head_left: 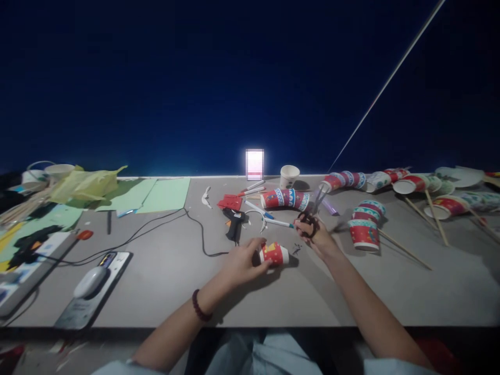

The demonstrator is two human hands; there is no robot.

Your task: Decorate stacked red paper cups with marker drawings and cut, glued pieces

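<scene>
My left hand (241,262) grips a red paper cup (276,253) with a yellow print. The cup lies on its side, and the thumb and fingers close round its left end. In my right hand (321,238) are scissors (308,219) with dark handles, their blades pointing up and away from me. Small dark scraps (297,249) lie between the hands. Beyond the left hand is a black glue gun (235,225) with its cable. Several markers (278,222) rest near the scissors, behind them a curved stack of patterned paper cups (287,199).
At right lie more curved cup stacks (365,226), some with wooden sticks (406,249). A white cup (289,177) stands at the back edge. At left are green paper sheets (166,195), a yellow-green plastic bag (86,186), a power strip (37,268) and a phone (94,291) under a white mouse.
</scene>
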